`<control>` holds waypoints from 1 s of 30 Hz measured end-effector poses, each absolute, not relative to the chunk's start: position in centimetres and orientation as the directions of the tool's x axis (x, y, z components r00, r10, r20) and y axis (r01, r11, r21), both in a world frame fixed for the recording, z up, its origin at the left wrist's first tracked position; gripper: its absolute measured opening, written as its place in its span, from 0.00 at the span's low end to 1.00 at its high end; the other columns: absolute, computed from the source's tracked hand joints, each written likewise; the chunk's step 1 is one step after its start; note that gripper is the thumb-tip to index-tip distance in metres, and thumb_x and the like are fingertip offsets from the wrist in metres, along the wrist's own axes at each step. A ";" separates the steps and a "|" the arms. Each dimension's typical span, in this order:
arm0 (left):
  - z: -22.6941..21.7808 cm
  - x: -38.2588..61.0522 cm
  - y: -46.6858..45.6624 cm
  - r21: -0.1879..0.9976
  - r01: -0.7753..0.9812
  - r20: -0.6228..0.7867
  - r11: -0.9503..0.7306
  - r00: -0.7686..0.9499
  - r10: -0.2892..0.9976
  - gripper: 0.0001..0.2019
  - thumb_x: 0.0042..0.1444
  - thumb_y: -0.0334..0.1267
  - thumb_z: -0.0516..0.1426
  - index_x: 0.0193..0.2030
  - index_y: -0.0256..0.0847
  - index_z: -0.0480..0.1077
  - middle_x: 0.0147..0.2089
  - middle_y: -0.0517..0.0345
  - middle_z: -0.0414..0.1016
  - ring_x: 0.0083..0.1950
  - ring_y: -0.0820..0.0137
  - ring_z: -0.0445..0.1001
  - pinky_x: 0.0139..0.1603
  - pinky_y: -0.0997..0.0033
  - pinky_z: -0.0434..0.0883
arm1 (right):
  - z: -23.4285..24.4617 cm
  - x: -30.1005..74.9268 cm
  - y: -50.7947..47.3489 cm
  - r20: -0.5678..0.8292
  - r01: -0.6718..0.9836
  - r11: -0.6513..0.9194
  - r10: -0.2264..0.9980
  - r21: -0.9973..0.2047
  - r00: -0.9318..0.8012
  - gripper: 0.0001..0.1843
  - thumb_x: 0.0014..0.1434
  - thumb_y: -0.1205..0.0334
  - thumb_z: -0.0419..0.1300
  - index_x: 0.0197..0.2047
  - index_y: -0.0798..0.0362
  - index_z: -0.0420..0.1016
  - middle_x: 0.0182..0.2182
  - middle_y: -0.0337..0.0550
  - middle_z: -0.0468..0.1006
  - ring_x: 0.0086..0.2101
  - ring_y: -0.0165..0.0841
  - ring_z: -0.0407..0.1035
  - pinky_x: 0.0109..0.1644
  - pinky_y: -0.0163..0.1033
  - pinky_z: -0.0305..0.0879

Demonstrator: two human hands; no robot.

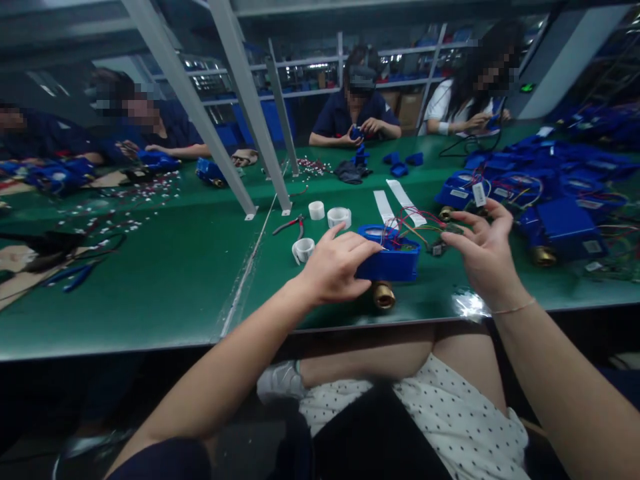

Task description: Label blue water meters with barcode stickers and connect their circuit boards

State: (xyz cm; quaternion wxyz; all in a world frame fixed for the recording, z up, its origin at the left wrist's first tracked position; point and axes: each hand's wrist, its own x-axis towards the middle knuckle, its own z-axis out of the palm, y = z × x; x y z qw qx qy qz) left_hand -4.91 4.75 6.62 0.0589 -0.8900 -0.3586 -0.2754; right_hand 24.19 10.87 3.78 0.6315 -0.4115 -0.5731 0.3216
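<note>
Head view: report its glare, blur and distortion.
Head view: a white glare patch sits on the green table edge near the right hand; the left hand and blue housing look sharp; the co-workers' faces are pixelated; the table edges bow from wide-angle distortion.

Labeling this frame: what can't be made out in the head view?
- Left side of the blue meter housing: covered by the left hand.
- Part in the right hand fingers: too small to identify.
- Label text on the blue units at right: too small.
- Far-bench parts: blurred.
</note>
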 end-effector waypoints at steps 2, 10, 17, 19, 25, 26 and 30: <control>8.3 -4.6 3.3 0.172 0.686 0.541 -0.707 0.534 0.650 0.24 0.49 0.37 0.63 0.55 0.42 0.71 0.52 0.53 0.81 0.54 0.58 0.78 0.69 0.48 0.63 | 4.0 23.9 10.8 0.441 0.029 0.444 0.875 -0.895 0.199 0.50 0.42 0.59 0.77 0.63 0.47 0.54 0.53 0.46 0.74 0.56 0.43 0.73 0.65 0.53 0.67; 10.2 -3.6 1.7 0.349 0.702 0.501 -0.621 0.420 0.756 0.24 0.47 0.34 0.64 0.53 0.42 0.70 0.48 0.55 0.79 0.48 0.58 0.77 0.50 0.57 0.72 | 8.5 19.6 1.7 0.446 0.007 0.451 0.880 -0.892 0.162 0.09 0.62 0.52 0.69 0.40 0.47 0.79 0.45 0.43 0.76 0.51 0.40 0.72 0.64 0.51 0.66; 10.6 -3.3 2.4 0.366 0.698 0.483 -0.615 0.422 0.767 0.24 0.46 0.34 0.65 0.52 0.42 0.70 0.48 0.55 0.80 0.47 0.58 0.78 0.48 0.59 0.73 | 9.2 18.4 1.6 0.538 0.393 0.519 0.840 -0.760 -0.068 0.09 0.62 0.52 0.68 0.37 0.48 0.82 0.51 0.46 0.72 0.59 0.45 0.67 0.66 0.54 0.62; 10.7 -3.2 2.2 0.357 0.705 0.474 -0.613 0.429 0.769 0.23 0.46 0.34 0.65 0.52 0.42 0.70 0.47 0.55 0.80 0.46 0.58 0.78 0.47 0.59 0.73 | 9.5 18.3 2.0 0.539 0.422 0.531 0.835 -0.734 -0.113 0.09 0.62 0.52 0.68 0.37 0.48 0.82 0.51 0.46 0.74 0.57 0.44 0.69 0.65 0.52 0.64; 10.8 -3.0 1.8 0.346 0.716 0.457 -0.607 0.436 0.775 0.22 0.47 0.33 0.64 0.51 0.43 0.70 0.45 0.54 0.79 0.46 0.59 0.77 0.47 0.58 0.74 | 9.7 17.8 2.2 0.557 0.445 0.537 0.825 -0.717 -0.096 0.08 0.62 0.54 0.68 0.37 0.48 0.82 0.47 0.45 0.77 0.52 0.41 0.72 0.59 0.48 0.68; 10.8 -3.0 1.8 0.343 0.717 0.455 -0.607 0.438 0.775 0.22 0.47 0.33 0.64 0.51 0.43 0.70 0.45 0.54 0.78 0.46 0.58 0.77 0.47 0.58 0.74 | 9.6 17.7 2.1 0.557 0.443 0.533 0.826 -0.721 -0.086 0.08 0.62 0.54 0.69 0.37 0.49 0.82 0.47 0.45 0.77 0.52 0.41 0.72 0.59 0.48 0.68; 10.8 -2.9 1.8 0.334 0.715 0.452 -0.614 0.450 0.770 0.22 0.47 0.33 0.63 0.51 0.43 0.70 0.44 0.54 0.78 0.46 0.58 0.77 0.47 0.57 0.74 | 9.5 17.7 2.0 0.557 0.437 0.527 0.827 -0.729 -0.069 0.08 0.62 0.54 0.69 0.36 0.49 0.82 0.46 0.44 0.77 0.51 0.40 0.73 0.58 0.48 0.68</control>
